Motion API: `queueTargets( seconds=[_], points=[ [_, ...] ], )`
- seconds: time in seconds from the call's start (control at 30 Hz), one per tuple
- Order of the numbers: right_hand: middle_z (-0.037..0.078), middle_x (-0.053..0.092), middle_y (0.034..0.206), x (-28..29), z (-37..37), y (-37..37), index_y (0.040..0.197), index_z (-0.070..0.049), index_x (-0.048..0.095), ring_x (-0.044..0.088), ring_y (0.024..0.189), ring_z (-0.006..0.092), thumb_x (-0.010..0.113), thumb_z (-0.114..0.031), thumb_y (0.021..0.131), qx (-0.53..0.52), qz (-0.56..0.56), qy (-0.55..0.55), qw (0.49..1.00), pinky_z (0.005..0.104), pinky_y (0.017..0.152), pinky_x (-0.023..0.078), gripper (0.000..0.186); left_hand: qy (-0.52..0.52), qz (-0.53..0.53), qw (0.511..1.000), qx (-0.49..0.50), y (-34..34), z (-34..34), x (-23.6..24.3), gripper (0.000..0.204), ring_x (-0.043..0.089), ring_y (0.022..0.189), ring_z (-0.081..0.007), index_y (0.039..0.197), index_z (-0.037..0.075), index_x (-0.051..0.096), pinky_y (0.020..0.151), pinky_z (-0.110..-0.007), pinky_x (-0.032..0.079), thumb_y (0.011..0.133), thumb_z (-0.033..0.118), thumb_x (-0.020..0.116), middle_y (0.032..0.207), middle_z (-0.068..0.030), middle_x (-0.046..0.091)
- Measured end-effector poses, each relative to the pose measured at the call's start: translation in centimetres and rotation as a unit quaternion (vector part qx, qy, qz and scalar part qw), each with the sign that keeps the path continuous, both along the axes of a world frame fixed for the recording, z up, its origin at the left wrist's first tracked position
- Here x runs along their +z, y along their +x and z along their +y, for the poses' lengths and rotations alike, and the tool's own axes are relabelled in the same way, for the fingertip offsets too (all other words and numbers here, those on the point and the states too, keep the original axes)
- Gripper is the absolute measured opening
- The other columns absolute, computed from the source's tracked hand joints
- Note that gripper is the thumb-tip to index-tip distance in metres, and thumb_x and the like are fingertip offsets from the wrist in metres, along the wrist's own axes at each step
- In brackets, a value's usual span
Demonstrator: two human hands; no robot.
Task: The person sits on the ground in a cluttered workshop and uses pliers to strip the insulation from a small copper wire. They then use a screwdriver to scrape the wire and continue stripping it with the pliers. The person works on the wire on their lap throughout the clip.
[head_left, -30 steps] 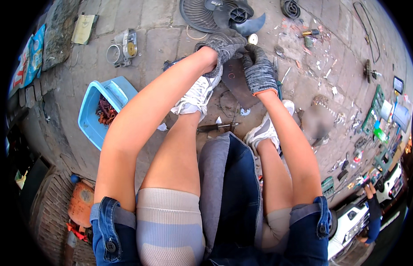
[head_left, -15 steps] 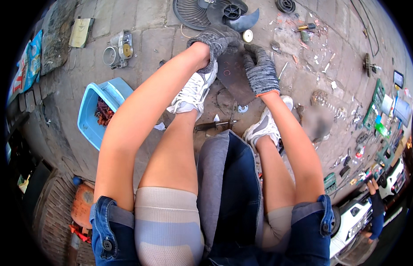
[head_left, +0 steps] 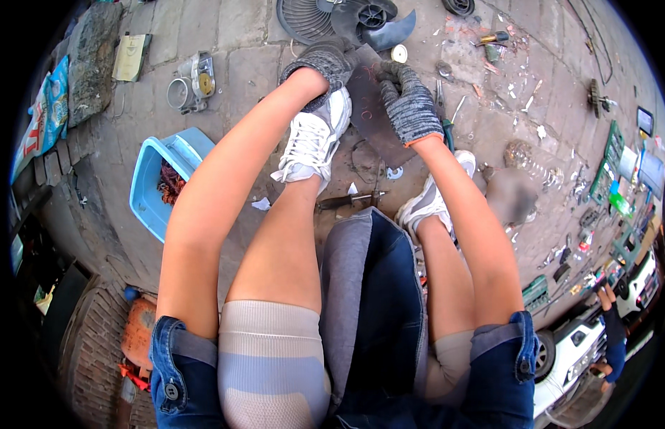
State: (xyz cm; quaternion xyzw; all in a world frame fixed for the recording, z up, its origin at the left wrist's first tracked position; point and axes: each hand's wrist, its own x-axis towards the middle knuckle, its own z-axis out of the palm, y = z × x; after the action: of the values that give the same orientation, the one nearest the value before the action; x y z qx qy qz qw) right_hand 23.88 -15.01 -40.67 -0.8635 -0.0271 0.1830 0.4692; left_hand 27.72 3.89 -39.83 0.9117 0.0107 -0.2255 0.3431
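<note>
Both hands wear grey knit gloves. My left hand (head_left: 321, 66) is closed on the upper left edge of a thin dark sheet (head_left: 368, 104) with small reddish circles marked on it. Across the sheet, my right hand (head_left: 411, 107) has its fingers curled over the right edge; what they pinch, if anything, is hidden. The sheet slants down between my white shoes (head_left: 314, 146). Just right of my right hand lies a tool with green handles (head_left: 447, 132). Below the sheet are a dark-handled tool (head_left: 343, 201) and a small pale-blue curved piece (head_left: 394, 173).
A blue tub (head_left: 148, 187) with reddish-brown contents stands at left, near a metal housing (head_left: 196, 86). Beyond my hands lie a fan grille (head_left: 304, 21), fan blades (head_left: 389, 32) and a white round part (head_left: 399, 53). Scattered parts and a green tool case (head_left: 608, 161) are at right.
My left hand has shifted left, baring the sheet's upper corner. My right hand has come left and its fingers have curled over the sheet, uncovering the green-handled tool.
</note>
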Motion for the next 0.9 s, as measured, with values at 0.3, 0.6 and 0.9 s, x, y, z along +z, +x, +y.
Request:
queueTargets(
  seconds=[0.3, 0.6, 0.9],
  points=[
    [0.012, 0.062, 0.105, 0.6, 0.7, 0.0, 0.109, 0.000, 0.055, 0.059, 0.098, 0.0191, 0.053, -0.004, 0.085, 0.013, 0.014, -0.029, 0.999, 0.0285, 0.086, 0.045, 0.024, 0.002, 0.046, 0.999, -0.003, 0.4, -1.4, 0.8, 0.037, 0.060, 0.084, -0.0282, 0.100, -0.001, 0.061, 0.077, -0.036, 0.045, 0.082, 0.031, 0.055, 0.094, -0.0180, 0.063],
    [0.012, 0.063, 0.102, 1.1, 0.8, -0.2, 0.109, 0.000, 0.054, 0.060, 0.095, 0.0199, 0.053, -0.004, 0.086, 0.002, -0.001, 0.020, 1.000, 0.0290, 0.084, 0.046, 0.024, -0.399, 0.232, 0.850, 0.254, 0.5, -0.4, -0.9, 0.016, 0.064, 0.082, -0.0232, 0.100, 0.000, 0.057, 0.068, -0.031, 0.052, 0.087, 0.007, 0.051, 0.093, -0.0123, 0.062],
    [0.013, 0.064, 0.095, 1.9, 0.8, -0.5, 0.104, -0.002, 0.056, 0.061, 0.089, 0.0203, 0.053, -0.004, 0.085, 0.001, -0.039, -0.029, 0.999, 0.0298, 0.079, 0.047, 0.019, 0.092, -0.031, 0.990, -0.100, 1.1, -0.3, -0.5, 0.038, 0.059, 0.090, -0.0314, 0.103, 0.002, 0.061, 0.079, -0.038, 0.045, 0.082, 0.033, 0.056, 0.096, -0.0174, 0.063]
  ],
)
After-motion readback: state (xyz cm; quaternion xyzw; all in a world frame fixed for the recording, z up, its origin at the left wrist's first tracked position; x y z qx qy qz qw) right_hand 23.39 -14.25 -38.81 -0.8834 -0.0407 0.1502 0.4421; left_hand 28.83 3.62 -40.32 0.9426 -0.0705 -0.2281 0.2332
